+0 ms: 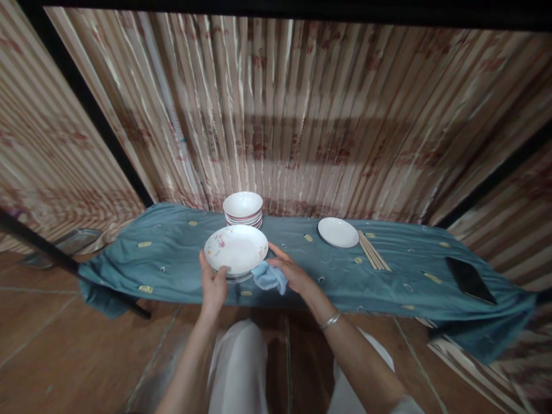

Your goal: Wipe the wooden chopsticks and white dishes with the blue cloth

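Observation:
A white plate with a floral pattern (237,250) is between my hands, above what look like other plates (239,279) underneath. My left hand (213,286) grips its near left edge, thumb on the rim. On the other side, my right hand (291,273) holds a crumpled light blue cloth (269,277) against the plate's right edge; those fingers are partly hidden behind the cloth and rim. Just behind the plate stands a stack of white bowls (242,207) with red bands.
White plates (338,232) lie to the right, with several wooden chopsticks (373,251) beside them. A black phone (470,279) rests near the right end of the teal cloth-covered table (297,241). Dark metal posts (103,121) and a patterned curtain (276,115) surround it.

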Demonstrator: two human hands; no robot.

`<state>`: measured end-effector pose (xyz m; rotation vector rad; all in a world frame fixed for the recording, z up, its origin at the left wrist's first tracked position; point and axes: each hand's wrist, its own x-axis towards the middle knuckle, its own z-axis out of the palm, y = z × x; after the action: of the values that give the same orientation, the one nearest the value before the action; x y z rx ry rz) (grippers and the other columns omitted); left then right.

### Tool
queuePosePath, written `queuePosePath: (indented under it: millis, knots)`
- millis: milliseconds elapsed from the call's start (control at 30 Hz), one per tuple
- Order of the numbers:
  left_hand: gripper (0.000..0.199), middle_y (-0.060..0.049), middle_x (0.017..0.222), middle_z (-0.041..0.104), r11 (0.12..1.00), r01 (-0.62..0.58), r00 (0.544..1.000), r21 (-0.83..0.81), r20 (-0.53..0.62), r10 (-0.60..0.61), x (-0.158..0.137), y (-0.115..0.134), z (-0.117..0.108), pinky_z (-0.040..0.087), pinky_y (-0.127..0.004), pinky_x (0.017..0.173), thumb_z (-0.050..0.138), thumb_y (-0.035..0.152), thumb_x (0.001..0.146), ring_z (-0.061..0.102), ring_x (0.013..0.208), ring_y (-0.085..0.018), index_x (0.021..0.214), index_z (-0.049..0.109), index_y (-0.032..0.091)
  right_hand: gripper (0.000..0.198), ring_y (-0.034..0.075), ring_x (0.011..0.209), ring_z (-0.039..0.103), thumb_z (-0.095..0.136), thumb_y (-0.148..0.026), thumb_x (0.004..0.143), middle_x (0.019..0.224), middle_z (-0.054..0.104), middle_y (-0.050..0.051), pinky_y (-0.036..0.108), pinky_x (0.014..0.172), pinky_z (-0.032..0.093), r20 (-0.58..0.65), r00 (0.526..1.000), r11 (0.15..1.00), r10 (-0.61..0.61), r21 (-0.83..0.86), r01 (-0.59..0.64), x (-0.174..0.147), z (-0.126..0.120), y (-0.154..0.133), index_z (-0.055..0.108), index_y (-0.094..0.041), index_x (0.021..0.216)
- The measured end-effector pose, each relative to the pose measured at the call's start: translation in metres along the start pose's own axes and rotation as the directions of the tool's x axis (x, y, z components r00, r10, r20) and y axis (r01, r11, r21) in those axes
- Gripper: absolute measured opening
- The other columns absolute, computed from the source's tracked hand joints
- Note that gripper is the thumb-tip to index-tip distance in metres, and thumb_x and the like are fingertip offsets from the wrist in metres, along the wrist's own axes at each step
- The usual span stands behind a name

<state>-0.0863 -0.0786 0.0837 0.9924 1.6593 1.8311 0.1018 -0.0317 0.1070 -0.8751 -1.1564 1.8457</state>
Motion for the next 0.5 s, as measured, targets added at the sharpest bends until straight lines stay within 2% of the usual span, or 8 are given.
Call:
queuePosePath:
  millis: [167,333,500]
  knots:
    - [0.093,-0.013,0.154,0.020,0.994,-0.091,0.995,-0.062,0.023,0.093,-0.025,0.024,0.016,0.014,-0.033,0.113,0.056,0.024,0.068,0.022,0.140,-0.024,0.148,0.011,0.012,0.062,0.011,0.059,0.062,0.062,-0.019,0.067,0.081,0.072,0.000,0.020,0.055,0.048,0.041,0.999,0.999,-0.011,0.048,0.009,-0.017,-0.018,-0.016,0.053,-0.024,0.129]
    - [0.091,-0.011,0.155,0.020,0.989,-0.075,0.994,-0.126,0.068,0.084,-0.044,0.041,0.037,0.021,-0.031,0.111,0.056,0.023,0.070,0.021,0.140,-0.024,0.148,0.011,0.015,0.050,0.012,0.062,0.064,0.063,-0.021,0.067,0.081,0.072,0.001,0.022,0.061,0.050,-0.021,0.999,0.997,-0.027,0.071,0.028,-0.032,-0.044,-0.026,0.061,-0.019,0.117]
    - [0.089,-0.012,0.155,0.019,0.990,-0.021,0.995,-0.136,0.098,0.034,-0.051,0.036,0.056,0.017,-0.032,0.113,0.054,0.019,0.070,0.021,0.141,-0.024,0.148,0.011,0.013,0.050,0.012,0.060,0.064,0.063,-0.021,0.068,0.078,0.072,0.001,0.022,0.059,0.050,-0.089,0.996,0.995,-0.009,0.101,0.018,-0.042,-0.061,-0.026,0.061,-0.020,0.118]
